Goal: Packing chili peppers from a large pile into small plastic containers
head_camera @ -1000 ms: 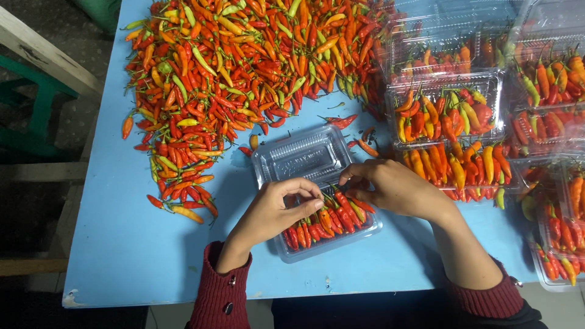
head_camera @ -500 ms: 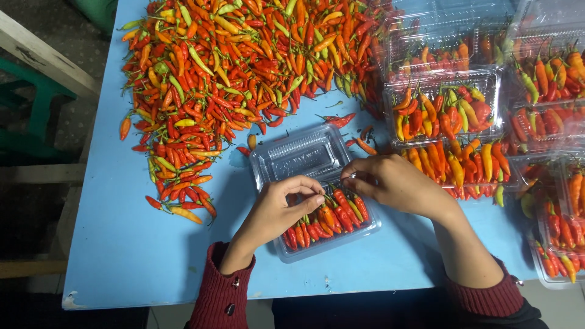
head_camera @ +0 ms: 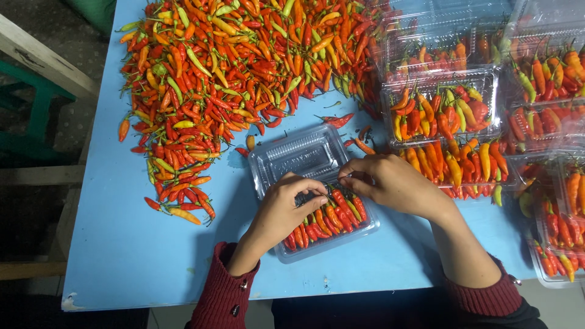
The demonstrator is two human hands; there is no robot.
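Our left hand (head_camera: 286, 210) and right hand (head_camera: 390, 183), fingers pinched narrow on chillies (head_camera: 329, 216), meet over the clear tray (head_camera: 268, 164); the chillies lie directly beneath, long axes pointing away from us.

Blue desk (head_camera: 122, 256), chipped at the near left corner. Spread over the far half, beyond and left of the open clear clamshell tray (head_camera: 292, 155) at the middle: a big loose heap of chillies (head_camera: 231, 67), red, orange, yellow and green, trailing down in a band toward the near left, with a few strays (head_camera: 359, 139) just right of the tray's lid. Right of that tray, out to the desk's right edge: filled clear tubs of chillies (head_camera: 445, 113), packed side by side and partly stacked.
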